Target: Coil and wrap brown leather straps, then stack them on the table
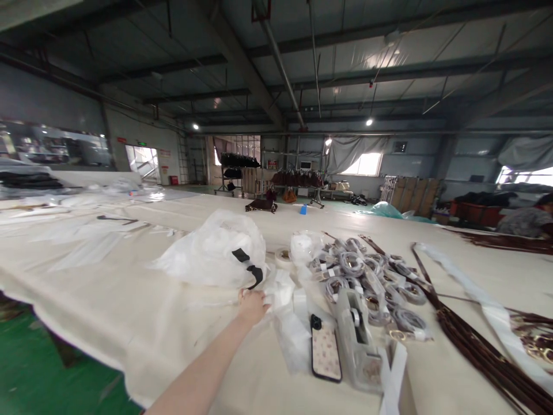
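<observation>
My left hand [254,305] reaches forward over the cream-covered table, fingers curled down at the edge of some crumpled white sheets [281,287]. Whatever the fingers hold is hidden from me. Just beyond it lies a black strip [254,275], against a large, puffed-up clear plastic bag [211,248]. A roll of tape [283,257] sits behind the sheets. To the right are a phone in a patterned case [325,350] and a grey tape dispenser [360,340]. My right hand is out of view.
Several coiled grey straps in plastic [352,263] are heaped on the right. Long dark brown straps [470,340] run along the right side. A small blue object [303,209] and a dark bundle [261,205] lie farther back. A person [525,219] is at the far right.
</observation>
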Available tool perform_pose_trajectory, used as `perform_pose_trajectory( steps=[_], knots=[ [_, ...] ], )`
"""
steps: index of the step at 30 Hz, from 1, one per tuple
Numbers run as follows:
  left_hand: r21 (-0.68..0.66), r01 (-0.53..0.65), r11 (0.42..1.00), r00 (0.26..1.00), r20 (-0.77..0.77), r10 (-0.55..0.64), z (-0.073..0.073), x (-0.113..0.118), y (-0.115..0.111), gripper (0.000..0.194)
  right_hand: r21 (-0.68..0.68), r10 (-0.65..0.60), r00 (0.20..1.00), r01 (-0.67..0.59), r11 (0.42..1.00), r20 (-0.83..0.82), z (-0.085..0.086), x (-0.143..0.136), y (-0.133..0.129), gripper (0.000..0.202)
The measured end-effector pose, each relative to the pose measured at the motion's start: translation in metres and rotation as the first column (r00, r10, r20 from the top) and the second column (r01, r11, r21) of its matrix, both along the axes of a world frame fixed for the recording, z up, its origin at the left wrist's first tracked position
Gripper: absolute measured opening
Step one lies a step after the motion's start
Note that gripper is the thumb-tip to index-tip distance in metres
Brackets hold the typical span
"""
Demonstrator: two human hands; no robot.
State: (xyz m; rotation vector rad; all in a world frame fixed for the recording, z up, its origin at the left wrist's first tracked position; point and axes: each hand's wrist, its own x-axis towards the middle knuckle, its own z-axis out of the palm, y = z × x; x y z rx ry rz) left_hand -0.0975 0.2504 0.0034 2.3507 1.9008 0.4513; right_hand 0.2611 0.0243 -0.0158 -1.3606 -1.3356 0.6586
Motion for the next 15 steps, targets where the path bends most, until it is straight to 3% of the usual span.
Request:
perform_pose_trajectory(
  steps=[3,8,12,15],
  knots=[
    [-0.068,0.037,0.997,0.999,-0.023,-0.038,0.002,0.003,0.0,0.027,0.003,-0.028,0.999,0.028,1.0,0.02,-0.003,0.009,0.009,0.029],
    [-0.001,0.099,0.995,0.995,0.007,-0.099,0.01,0.014,-0.005,0.027,-0.025,-0.06,0.996,0.062,0.998,0.065,-0.01,0.017,0.021,0.025],
    [0.134,0.122,0.983,0.988,0.075,-0.133,0.032,0.019,-0.021,0.033,-0.058,-0.054,0.994,0.059,0.997,0.093,-0.013,0.011,0.023,0.025],
    [0.233,0.146,0.961,0.971,0.152,-0.184,0.053,0.022,-0.052,0.036,-0.094,-0.047,0.993,0.058,0.994,0.113,-0.017,0.002,0.017,0.033]
  ],
)
